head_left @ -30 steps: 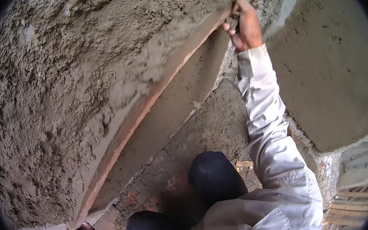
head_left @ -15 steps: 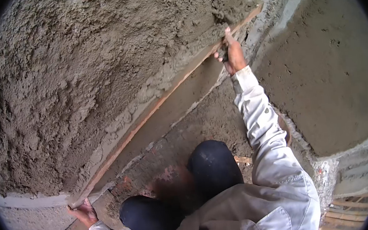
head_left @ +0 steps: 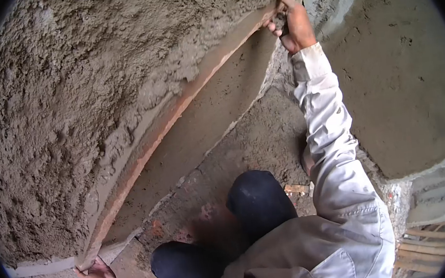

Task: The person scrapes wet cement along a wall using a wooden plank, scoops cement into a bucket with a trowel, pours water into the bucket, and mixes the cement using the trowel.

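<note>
A long wooden straightedge (head_left: 178,109) lies slantwise against a wall of wet grey mortar (head_left: 69,100). My right hand (head_left: 297,27) grips it close to its upper right end, with the thumb stretched along the board and the fingers curled under it. At the lower left end, my left hand (head_left: 100,275) is closed around the board's tip. Loose mortar (head_left: 173,71) is heaped along the board's upper edge. Below the board runs a smoother mortar band (head_left: 199,122).
My bent knees (head_left: 261,202) are close below the board, over a rough, mortar-stained floor (head_left: 207,207). To the right is a flat, smoothed mortar surface (head_left: 399,79). Strips of wood (head_left: 423,248) lie at the lower right.
The straightedge has moved up the wall, and the smooth band beneath it is wider. My right hand has gone up and right with it; the left appears slightly lower in view.
</note>
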`<state>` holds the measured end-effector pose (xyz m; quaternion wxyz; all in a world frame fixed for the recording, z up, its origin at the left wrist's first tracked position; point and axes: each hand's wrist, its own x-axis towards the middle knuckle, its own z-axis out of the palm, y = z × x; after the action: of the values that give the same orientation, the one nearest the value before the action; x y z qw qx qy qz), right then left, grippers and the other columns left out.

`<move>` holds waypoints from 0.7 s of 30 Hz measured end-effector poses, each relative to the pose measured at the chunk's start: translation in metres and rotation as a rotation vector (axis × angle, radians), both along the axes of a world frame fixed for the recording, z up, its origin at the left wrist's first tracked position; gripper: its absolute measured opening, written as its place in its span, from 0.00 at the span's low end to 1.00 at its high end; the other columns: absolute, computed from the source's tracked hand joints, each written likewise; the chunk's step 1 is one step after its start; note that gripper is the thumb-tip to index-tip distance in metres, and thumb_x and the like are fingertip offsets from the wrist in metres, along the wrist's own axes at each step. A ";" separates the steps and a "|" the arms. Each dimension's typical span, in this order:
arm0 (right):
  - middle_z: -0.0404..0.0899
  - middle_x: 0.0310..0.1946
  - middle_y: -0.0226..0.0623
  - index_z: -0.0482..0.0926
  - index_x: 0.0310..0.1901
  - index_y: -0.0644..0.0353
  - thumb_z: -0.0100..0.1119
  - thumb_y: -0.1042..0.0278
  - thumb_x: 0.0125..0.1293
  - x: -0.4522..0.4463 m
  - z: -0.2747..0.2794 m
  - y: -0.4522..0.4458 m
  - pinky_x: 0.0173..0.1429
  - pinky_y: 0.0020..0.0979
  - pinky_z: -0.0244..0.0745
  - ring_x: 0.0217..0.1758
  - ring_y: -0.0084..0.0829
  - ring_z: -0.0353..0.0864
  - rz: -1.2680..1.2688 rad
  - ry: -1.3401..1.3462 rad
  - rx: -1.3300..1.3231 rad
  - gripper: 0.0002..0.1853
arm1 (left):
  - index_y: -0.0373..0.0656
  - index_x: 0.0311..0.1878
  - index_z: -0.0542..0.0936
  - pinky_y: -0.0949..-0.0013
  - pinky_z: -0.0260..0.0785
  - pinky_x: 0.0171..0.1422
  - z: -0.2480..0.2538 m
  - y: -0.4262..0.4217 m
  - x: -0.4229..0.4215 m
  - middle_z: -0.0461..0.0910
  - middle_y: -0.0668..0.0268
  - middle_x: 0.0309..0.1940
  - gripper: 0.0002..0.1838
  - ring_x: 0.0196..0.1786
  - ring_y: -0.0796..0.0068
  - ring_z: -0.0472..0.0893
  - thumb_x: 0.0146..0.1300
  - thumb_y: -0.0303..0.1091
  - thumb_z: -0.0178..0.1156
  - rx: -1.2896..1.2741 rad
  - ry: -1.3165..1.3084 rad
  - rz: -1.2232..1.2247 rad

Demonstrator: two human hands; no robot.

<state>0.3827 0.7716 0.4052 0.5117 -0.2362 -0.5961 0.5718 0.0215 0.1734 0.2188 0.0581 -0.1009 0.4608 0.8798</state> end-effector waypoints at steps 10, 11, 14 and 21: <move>0.67 0.21 0.29 0.71 0.30 0.54 0.48 0.46 0.73 0.020 -0.021 0.050 0.20 0.22 0.60 0.24 0.29 0.71 0.029 0.020 -0.136 0.20 | 0.43 0.65 0.66 0.63 0.73 0.58 -0.020 -0.016 0.011 0.72 0.59 0.60 0.31 0.56 0.63 0.75 0.70 0.57 0.50 0.160 0.221 -0.185; 0.68 0.21 0.29 0.71 0.30 0.54 0.48 0.46 0.73 0.014 -0.030 0.036 0.20 0.22 0.59 0.24 0.29 0.71 0.035 0.022 -0.158 0.21 | 0.43 0.64 0.66 0.64 0.74 0.57 -0.029 -0.025 0.006 0.73 0.60 0.59 0.30 0.55 0.65 0.76 0.70 0.57 0.49 0.158 0.196 -0.164; 0.71 0.21 0.31 0.71 0.30 0.53 0.46 0.46 0.74 -0.007 -0.072 -0.015 0.21 0.23 0.59 0.24 0.29 0.72 0.020 0.006 -0.222 0.21 | 0.43 0.64 0.66 0.65 0.77 0.54 -0.076 -0.055 -0.015 0.74 0.61 0.57 0.29 0.53 0.67 0.78 0.71 0.55 0.48 0.158 0.172 -0.107; 0.75 0.26 0.34 0.70 0.37 0.56 0.46 0.46 0.74 -0.039 -0.117 -0.066 0.20 0.23 0.60 0.23 0.30 0.73 0.009 0.033 -0.239 0.19 | 0.46 0.60 0.70 0.70 0.76 0.52 -0.088 -0.097 -0.043 0.76 0.68 0.55 0.26 0.53 0.72 0.78 0.72 0.56 0.47 0.089 0.192 -0.032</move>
<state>0.3440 0.7058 0.2880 0.4870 -0.2833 -0.5161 0.6452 -0.0212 0.0768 0.1303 0.0321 -0.0059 0.4262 0.9040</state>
